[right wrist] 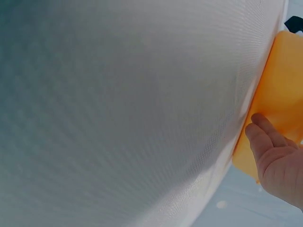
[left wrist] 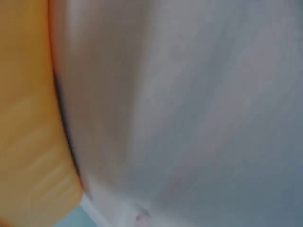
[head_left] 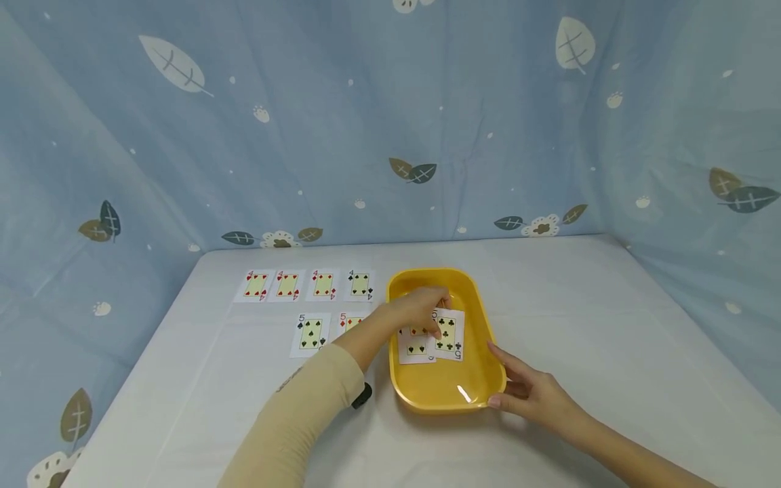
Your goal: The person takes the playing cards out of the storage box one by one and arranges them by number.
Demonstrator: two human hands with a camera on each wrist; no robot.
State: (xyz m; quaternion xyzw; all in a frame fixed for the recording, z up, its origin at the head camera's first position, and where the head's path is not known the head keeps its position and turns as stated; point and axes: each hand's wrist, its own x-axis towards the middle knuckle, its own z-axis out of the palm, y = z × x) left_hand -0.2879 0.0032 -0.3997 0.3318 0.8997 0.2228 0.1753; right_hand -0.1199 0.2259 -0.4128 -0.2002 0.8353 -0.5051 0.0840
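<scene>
On the bench point(head_left: 610, 318), a row of fours point(head_left: 308, 285) and two fives point(head_left: 326, 331) lie left of the yellow tray point(head_left: 448, 390); keep your sleeve point(head_left: 305, 413) above them, because it passes close over the fives and could drag them out of line. Your left hand point(head_left: 415, 313) reaches into the tray with fingers curled onto the five of clubs point(head_left: 450, 334), which overlaps a second card point(head_left: 416, 346), so a loose pinch may lift both. Your right hand point(head_left: 537, 396) rests relaxed fingers point(right wrist: 258, 137) against the tray's near right rim; too little pressure lets the tray slide.
</scene>
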